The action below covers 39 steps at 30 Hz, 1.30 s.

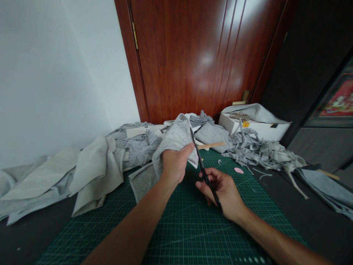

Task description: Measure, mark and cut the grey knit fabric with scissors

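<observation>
My left hand (175, 163) grips a piece of light grey fabric (176, 134), lifted above the green cutting mat (193, 232). One end of the fabric hangs down to the left of my wrist. In my right hand (220, 187) is a pair of black scissors (203, 171), pointing up and away from me. Their blades lie along the right edge of the fabric, close to my left thumb. Whether the blades are parted or touch the cloth, I cannot tell.
Grey and cream fabric pieces (96, 165) heap along the left and back. A wooden ruler (211, 145), a pink oval scrap (238, 170) and tangled grey strips (259, 151) lie farther back right. Behind them stands a white box (264, 127), before a brown door (182, 59).
</observation>
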Motion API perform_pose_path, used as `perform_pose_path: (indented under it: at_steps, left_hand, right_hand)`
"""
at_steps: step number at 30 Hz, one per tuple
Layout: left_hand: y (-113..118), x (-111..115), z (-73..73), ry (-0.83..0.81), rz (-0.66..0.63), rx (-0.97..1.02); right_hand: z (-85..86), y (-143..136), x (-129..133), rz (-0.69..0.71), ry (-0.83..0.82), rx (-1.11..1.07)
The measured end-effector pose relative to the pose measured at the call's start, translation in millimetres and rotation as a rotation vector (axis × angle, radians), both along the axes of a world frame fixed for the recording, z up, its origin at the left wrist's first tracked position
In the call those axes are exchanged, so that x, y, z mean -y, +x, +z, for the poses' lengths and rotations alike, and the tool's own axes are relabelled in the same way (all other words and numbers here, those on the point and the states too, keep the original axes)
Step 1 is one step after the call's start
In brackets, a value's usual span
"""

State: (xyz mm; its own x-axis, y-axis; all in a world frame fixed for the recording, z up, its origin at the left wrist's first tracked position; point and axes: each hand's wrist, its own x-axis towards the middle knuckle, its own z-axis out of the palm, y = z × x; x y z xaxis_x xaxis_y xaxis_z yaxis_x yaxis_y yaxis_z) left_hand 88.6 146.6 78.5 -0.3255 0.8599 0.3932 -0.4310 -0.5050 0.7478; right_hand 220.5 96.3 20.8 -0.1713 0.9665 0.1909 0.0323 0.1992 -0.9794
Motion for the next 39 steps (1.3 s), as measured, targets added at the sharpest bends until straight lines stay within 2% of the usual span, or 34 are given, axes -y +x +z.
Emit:
perform_pose_path:
  at_steps: [13,25,39]
  left_hand:
    - [-3.9,-8.4,-4.1,0.087,0.096,0.035]
    - [-5.3,-8.8,-3.6,0.094,0.125,0.040]
    - [-1.6,-8.4,-6.3,-0.008,0.134,-0.027]
  right_hand:
    - [1.0,-0.7,1.7,0.007,-0.008,0.009]
    - [-9.0,-0.3,-0.1,0.056,0.023,0.018]
    - [-15.0,3.4,-5.5,0.044,0.054,0.044]
